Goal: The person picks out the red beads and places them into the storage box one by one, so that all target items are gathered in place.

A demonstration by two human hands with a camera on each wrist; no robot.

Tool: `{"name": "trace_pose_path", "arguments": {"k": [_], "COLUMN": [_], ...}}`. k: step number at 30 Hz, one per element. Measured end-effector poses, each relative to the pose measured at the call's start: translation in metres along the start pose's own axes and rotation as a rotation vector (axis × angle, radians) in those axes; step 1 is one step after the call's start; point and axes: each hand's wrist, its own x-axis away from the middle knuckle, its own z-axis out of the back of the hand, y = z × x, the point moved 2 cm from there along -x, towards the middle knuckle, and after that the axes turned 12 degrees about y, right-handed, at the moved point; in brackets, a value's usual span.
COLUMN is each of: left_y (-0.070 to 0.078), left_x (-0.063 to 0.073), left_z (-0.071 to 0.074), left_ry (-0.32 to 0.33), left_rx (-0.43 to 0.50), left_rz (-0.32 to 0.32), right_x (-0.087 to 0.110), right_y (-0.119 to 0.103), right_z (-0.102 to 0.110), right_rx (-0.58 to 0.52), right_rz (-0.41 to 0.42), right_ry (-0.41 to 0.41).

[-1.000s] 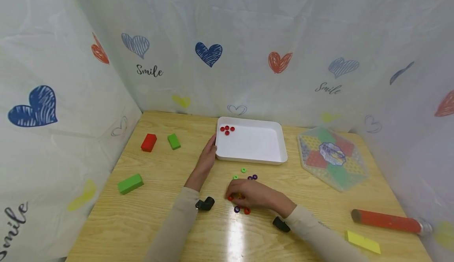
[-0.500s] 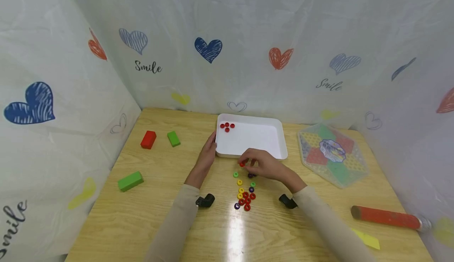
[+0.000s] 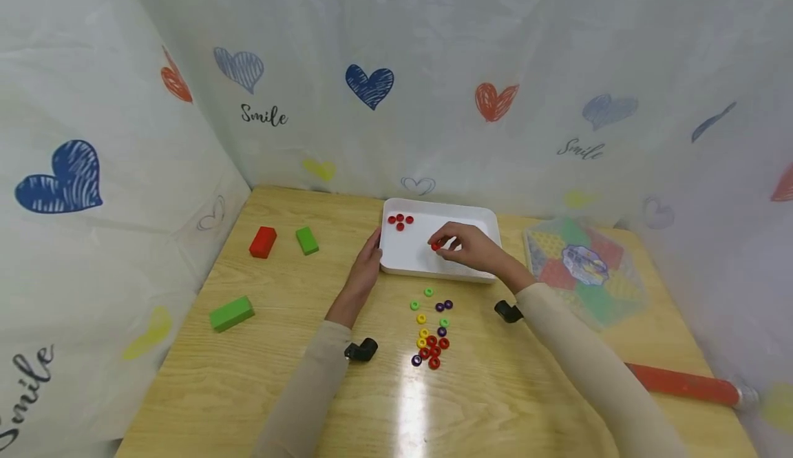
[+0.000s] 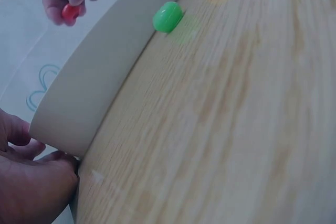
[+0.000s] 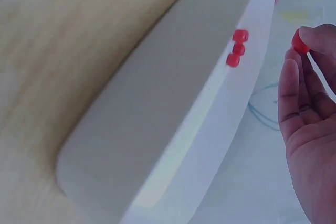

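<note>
A white tray (image 3: 396, 255) stands at the back middle of the table, and my left hand (image 3: 362, 272) grips its near left corner. Inside it, several red ring beads (image 3: 400, 226) form a small group at the far left. Over the tray's middle my right hand (image 3: 469, 248) pinches one red bead (image 5: 300, 41) between thumb and fingertip, above the tray floor. In front of the tray lie loose ring beads: red (image 3: 436, 351), yellow (image 3: 421, 319), green (image 3: 414, 305) and purple (image 3: 448, 304). A green bead (image 4: 168, 17) shows beside the tray wall in the left wrist view.
To the left lie a red block (image 3: 263, 242), a small green block (image 3: 306, 241) and a longer green block (image 3: 232, 314). At right are a clear hexagonal box (image 3: 585, 265) with coloured sections and a red tube (image 3: 688, 382). A patterned curtain (image 3: 434, 134) surrounds the table.
My right hand has picked up a red bead from the loose pile and carried it forward over the tray. The left hand has stayed at the tray's corner.
</note>
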Motion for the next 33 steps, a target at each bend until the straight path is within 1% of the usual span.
{"name": "trace_pose_path", "arguments": {"k": [3,6,11,15,21,29,33], "left_y": [0.000,0.000,0.000,0.000,-0.001,-0.003,-0.004], "left_x": [0.001,0.003,0.002,0.001,0.003,0.002,0.002], "left_z": [0.001,0.002,0.002,0.002,0.002,0.003,0.003], "left_ry": [0.001,-0.003,-0.002,-0.003,0.009,0.011,0.009], "left_rx": [0.005,-0.007,-0.009,0.007,-0.003,0.003,0.012], "left_rz": [0.003,0.004,-0.002,-0.017,-0.010,-0.011,-0.012], "right_x": [-0.013,-0.024,-0.041,-0.053,-0.071,-0.087,-0.092], "right_y": [0.005,0.010,0.017,0.022,0.033,0.040,0.045], "right_z": [0.002,-0.001,-0.004,-0.003,-0.003,-0.004,-0.008], "right_rx": [0.004,0.006,0.032,0.041,0.077,0.108,0.143], "right_rz": [-0.030,-0.061,-0.091,-0.108,-0.148,-0.179,-0.162], "right_ry": [0.005,0.007,-0.019,-0.021,-0.050,-0.069,-0.079]}}
